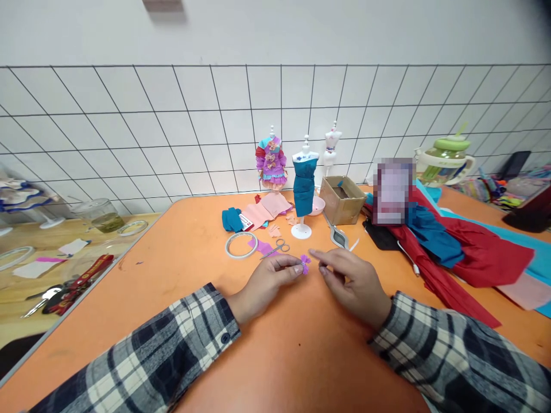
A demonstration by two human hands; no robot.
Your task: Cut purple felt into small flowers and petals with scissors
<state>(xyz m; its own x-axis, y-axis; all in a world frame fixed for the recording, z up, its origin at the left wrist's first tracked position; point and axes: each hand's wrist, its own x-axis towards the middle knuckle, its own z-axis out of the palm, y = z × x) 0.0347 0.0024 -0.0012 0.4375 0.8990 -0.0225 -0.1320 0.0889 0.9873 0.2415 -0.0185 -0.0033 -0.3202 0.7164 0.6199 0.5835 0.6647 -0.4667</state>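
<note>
Between the thumb and fingertips of my left hand is a small purple gathered paper or cloth bow. My right hand hovers just to the right of it, fingers bent and apart, with nothing visible in them. Beyond the hands stands a small dress form wrapped in teal material on a white base. Small scissors lie beside a purple scrap and a roll of white tape. Black-handled snips or tweezers rest behind my right hand.
At the back stand a doll form in a purple ruffled dress, a bare white form and a cardboard box. Pink sheets lie behind the scissors. Red material and a blurred-out upright screen occupy the right side.
</note>
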